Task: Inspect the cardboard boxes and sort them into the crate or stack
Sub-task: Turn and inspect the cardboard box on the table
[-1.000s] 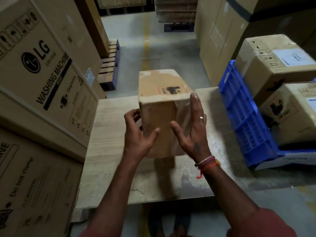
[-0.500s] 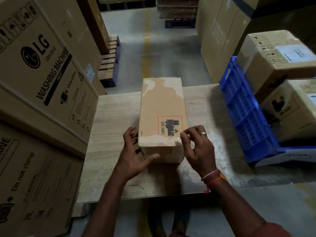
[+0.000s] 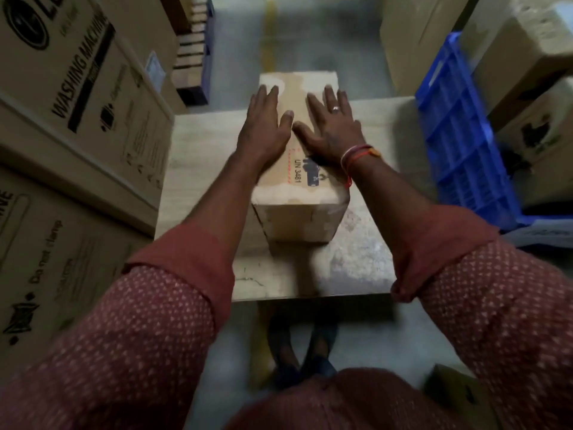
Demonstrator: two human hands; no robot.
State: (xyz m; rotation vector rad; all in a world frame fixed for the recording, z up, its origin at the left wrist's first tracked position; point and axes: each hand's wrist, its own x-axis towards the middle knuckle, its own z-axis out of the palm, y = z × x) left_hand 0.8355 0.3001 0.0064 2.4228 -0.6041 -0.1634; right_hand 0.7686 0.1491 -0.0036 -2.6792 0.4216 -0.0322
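Cardboard box (image 3: 297,181) lying flat at table (image 3: 204,169) centre, blue crate (image 3: 459,141) at 2 o'clock. Left hand (image 3: 263,122) and right hand (image 3: 331,125) press its top, fingers straight and spread: inspection apparently under way. Next move likely requires gripping both sides to lift.

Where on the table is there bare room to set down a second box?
Bare strips lie on the table between the cardboard box and the washing machine cartons, and nearer, by the front edge. The blue crate side is narrower.
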